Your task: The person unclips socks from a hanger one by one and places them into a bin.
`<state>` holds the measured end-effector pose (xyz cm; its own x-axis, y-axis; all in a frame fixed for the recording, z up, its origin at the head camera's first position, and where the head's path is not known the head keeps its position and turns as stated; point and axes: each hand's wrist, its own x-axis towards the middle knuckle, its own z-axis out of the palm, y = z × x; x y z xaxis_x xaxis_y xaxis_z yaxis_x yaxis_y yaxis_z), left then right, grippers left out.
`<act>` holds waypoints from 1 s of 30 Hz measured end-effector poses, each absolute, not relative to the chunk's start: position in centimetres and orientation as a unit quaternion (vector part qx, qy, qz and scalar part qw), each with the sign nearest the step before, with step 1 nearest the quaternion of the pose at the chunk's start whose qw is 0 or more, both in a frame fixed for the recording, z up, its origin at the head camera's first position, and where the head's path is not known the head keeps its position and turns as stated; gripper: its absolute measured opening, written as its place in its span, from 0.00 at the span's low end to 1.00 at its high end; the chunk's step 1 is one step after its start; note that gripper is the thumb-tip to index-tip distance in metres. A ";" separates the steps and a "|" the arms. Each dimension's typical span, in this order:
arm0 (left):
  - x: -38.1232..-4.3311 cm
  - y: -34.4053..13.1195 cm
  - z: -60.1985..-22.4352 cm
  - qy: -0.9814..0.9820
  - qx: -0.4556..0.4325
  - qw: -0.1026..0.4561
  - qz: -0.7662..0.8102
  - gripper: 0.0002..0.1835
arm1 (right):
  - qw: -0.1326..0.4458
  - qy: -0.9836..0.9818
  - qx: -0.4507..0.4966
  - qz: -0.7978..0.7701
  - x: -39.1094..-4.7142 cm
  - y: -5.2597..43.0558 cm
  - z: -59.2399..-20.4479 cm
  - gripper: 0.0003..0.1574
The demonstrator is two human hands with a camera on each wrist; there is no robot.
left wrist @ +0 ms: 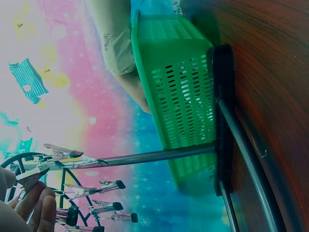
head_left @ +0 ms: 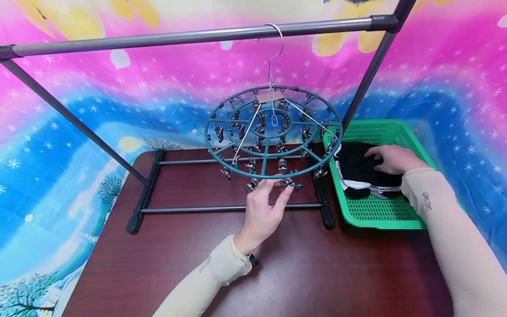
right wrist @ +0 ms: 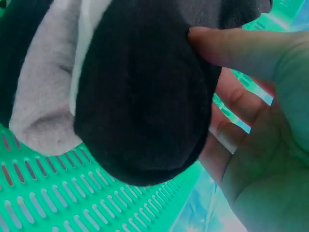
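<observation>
A round green clip hanger [head_left: 266,155] hangs by its wire hook from a metal bar, with several metal clips dangling from its rings. At its front edge my left hand [head_left: 262,211] pinches one clip [head_left: 292,184] between thumb and fingers; the left wrist view shows this clip [left wrist: 31,176] from close by. Inside the green basket [head_left: 386,223], my right hand [head_left: 396,159] holds a black sock [right wrist: 140,96], thumb on top and fingers behind it. A grey sock [right wrist: 46,101] and white fabric [head_left: 352,184] lie beside and under the black one.
The grey drying rack's top bar [head_left: 158,40] spans the view above the hanger. Its black feet [head_left: 327,215] and lower rods [head_left: 198,209] rest on the dark red wooden table [head_left: 301,264]. A colourful snow-patterned cloth [head_left: 170,97] hangs behind.
</observation>
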<state>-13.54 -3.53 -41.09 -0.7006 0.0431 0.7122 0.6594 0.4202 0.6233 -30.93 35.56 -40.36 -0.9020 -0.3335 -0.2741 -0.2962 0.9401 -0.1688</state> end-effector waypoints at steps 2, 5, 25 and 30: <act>-13.5 -3.5 -41.1 -0.782 -0.226 0.317 -0.487 0.12 | 0.151 0.973 -0.164 -0.063 -31.0 35.6 -40.6 0.33; -13.6 -3.6 -41.2 -0.782 -0.227 0.320 -0.484 0.12 | 0.156 0.972 -0.164 -0.066 -31.1 35.7 -41.1 0.34; -13.7 -3.9 -41.3 -0.773 -0.244 0.310 -0.497 0.13 | 0.160 0.971 -0.157 -0.079 -30.9 35.5 -42.2 0.37; -13.6 -4.1 -41.4 -0.779 -0.242 0.302 -0.493 0.14 | 0.155 0.971 -0.160 -0.081 -30.9 35.6 -42.4 0.36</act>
